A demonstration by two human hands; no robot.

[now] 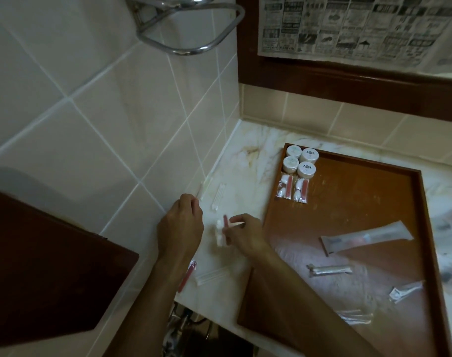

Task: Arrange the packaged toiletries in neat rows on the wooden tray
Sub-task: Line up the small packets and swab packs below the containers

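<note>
The wooden tray (pixel 353 202) lies on the marble counter at right. In its far left corner stand several round white soap packs (pixel 300 161), with two clear vanity packets (pixel 294 189) in a row below them. A long toothbrush packet (pixel 366 239), a smaller wrapped tube (pixel 330 269) and two clear sachets (pixel 405 291) lie loose on the tray. Left of the tray, my right hand (pixel 245 235) pinches a clear packet with white and red contents (pixel 221 231). My left hand (pixel 181 225) is curled just beside it, pinching a thin clear packet (pixel 200 189) near the wall.
More clear packets lie on the counter: a cotton bud pack (pixel 218 195) by the wall, a red item (pixel 187 275) and a flat clear sachet (pixel 212 273) near my left forearm. Tiled wall at left, chrome rail (pixel 189 45) above, dark wooden panel (pixel 52 266) at lower left.
</note>
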